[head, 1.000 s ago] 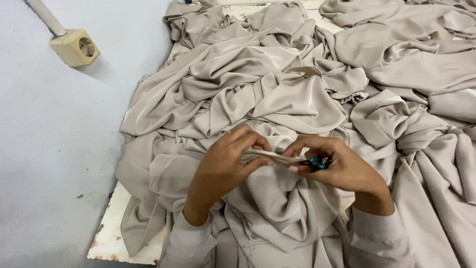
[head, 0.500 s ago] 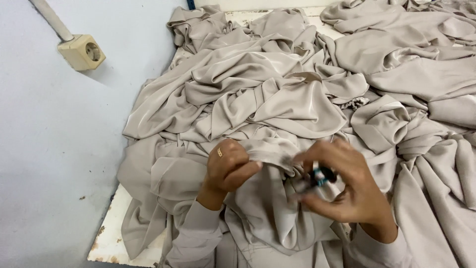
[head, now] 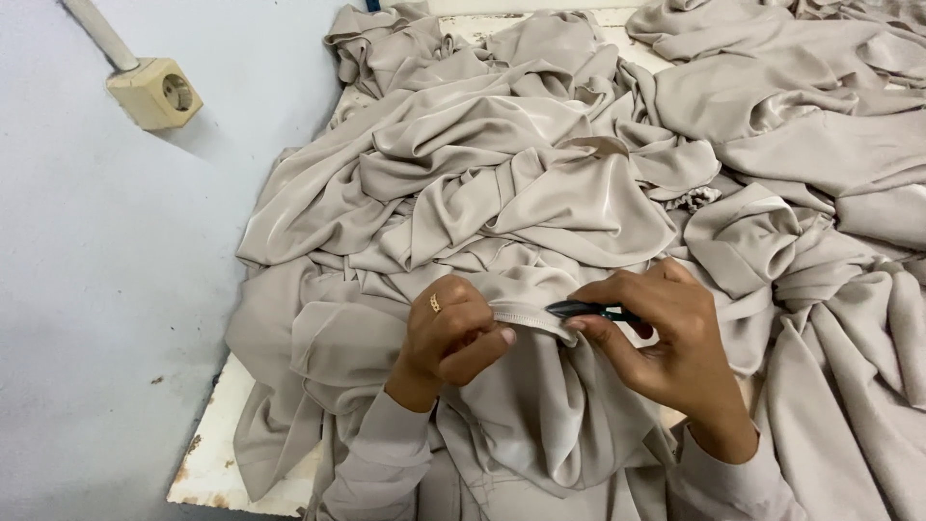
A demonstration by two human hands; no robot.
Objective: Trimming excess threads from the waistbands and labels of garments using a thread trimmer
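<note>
- The left hand (head: 453, 333) was curled shut, and a stitched hem (head: 526, 316) was pinched between its thumb and fingers.
- The hem was held up off the heap, near the middle and at the near side, so its edge could be seen well.
- The right hand (head: 666, 338) was half closed around small snips (head: 579, 310), which were gripped by the thumb and fingers.
- The dark tips of the snips were pointed left and were touching the hem, just beside the left thumb.
- The hem was pulled a bit tight between the two hands, likely so it would stay flat for the snips.
- A big heap of beige cloth (head: 540, 183) was spread over a white table (head: 217, 463), from near to far.
- A ring (head: 435, 303) was seen on the left hand.
- A socket (head: 154, 93) was fixed on the grey wall, far left, well apart from the hands.
</note>
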